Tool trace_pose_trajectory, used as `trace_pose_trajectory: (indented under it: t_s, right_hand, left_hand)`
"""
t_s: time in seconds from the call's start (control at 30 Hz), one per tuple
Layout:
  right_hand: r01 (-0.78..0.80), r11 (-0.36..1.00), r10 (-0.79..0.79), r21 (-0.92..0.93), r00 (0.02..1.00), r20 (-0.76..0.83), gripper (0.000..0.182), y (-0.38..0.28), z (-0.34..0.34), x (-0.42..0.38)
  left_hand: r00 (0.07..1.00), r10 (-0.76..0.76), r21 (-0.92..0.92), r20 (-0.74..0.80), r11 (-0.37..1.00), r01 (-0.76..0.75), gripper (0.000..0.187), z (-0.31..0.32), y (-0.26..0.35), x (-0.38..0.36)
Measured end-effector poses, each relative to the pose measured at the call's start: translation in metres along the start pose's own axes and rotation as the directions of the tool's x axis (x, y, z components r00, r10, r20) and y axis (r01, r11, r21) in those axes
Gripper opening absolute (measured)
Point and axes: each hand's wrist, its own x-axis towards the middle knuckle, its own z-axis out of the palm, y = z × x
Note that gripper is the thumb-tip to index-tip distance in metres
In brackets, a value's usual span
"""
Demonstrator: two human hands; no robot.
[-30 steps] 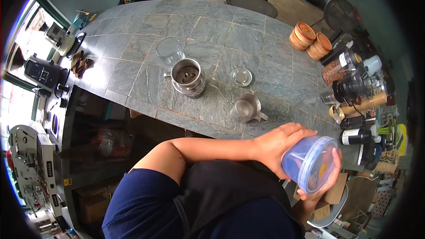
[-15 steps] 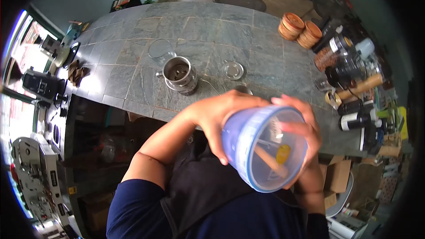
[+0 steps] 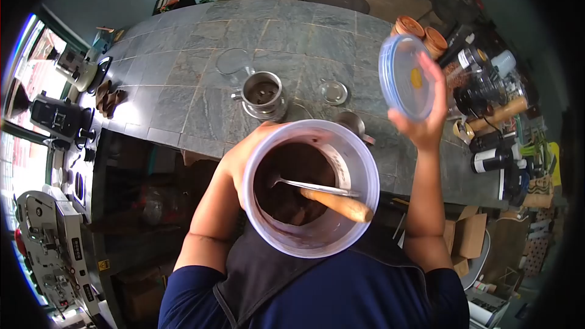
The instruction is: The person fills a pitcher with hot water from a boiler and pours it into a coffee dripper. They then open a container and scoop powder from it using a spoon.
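Observation:
My left hand [image 3: 236, 157] is wrapped round the side of a translucent plastic tub [image 3: 364, 173], held in front of my chest with its mouth towards me. Dark brown powder [image 3: 292, 176] lies inside, with a metal spoon [image 3: 317, 187] and a wooden-handled utensil [image 3: 338, 203] whose working end is hidden. Out to the right, my right hand [image 3: 423, 125] grips the tub's clear, blue-rimmed lid [image 3: 399, 85], which bears a yellow sticker. Beyond the tub, a metal pot [image 3: 263, 92] with dark contents stands on the counter.
The grey tiled counter [image 3: 189, 55] also carries a clear glass [image 3: 234, 64], a small round glass dish [image 3: 334, 92] and a small metal cup [image 3: 350, 123]. Bottles and jars [image 3: 487, 159] crowd the right end near woven round containers [image 3: 408, 25]. A brown cloth [image 3: 108, 99] lies left.
The lid has come off the tub and moved up and right in my right hand. My left hand has tilted the tub's open mouth towards me, showing the powder.

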Motion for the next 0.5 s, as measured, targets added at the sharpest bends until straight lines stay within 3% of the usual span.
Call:
trace_pose_trajectory:
  t_s: [0.03,0.1,0.2,0.37,0.4,0.47,0.5]
  right_hand:
    - [-0.066,0.923,0.072,-0.380,0.997,0.000,0.091,0.027,-0.009,-0.017]
    - [-0.284,0.751,0.307,-0.596,0.949,-0.066,0.085,0.079,-0.017,-0.074]
    - [-0.418,0.536,0.452,-0.734,0.876,-0.168,0.086,0.100,-0.021,-0.135]
    - [-0.394,0.245,0.536,-0.886,0.816,-0.215,0.090,0.090,-0.011,-0.165]
    - [-0.408,0.241,0.523,-0.881,0.819,-0.236,0.090,0.091,-0.008,-0.168]
    - [-0.466,-0.119,0.364,-0.877,0.801,-0.475,0.069,0.099,0.002,-0.170]
    - [-0.480,-0.119,0.350,-0.869,0.799,-0.489,0.069,0.085,0.010,-0.150]
  left_hand:
    - [0.997,-0.025,0.039,-0.068,0.999,0.027,0.118,0.005,0.007,-0.009]
    - [0.976,-0.061,0.113,-0.211,0.990,0.086,0.118,0.014,0.027,-0.037]
    - [0.906,-0.089,0.203,-0.413,0.961,0.186,0.118,0.017,0.054,-0.074]
    - [0.777,-0.061,0.307,-0.626,0.897,0.317,0.118,-0.011,0.091,-0.115]
    - [0.752,-0.050,0.322,-0.658,0.884,0.340,0.118,-0.020,0.097,-0.118]
    - [0.749,-0.076,0.308,-0.658,0.881,0.360,0.118,-0.045,0.099,-0.133]
    - [0.749,-0.155,0.263,-0.644,0.874,0.408,0.116,-0.054,0.104,-0.136]
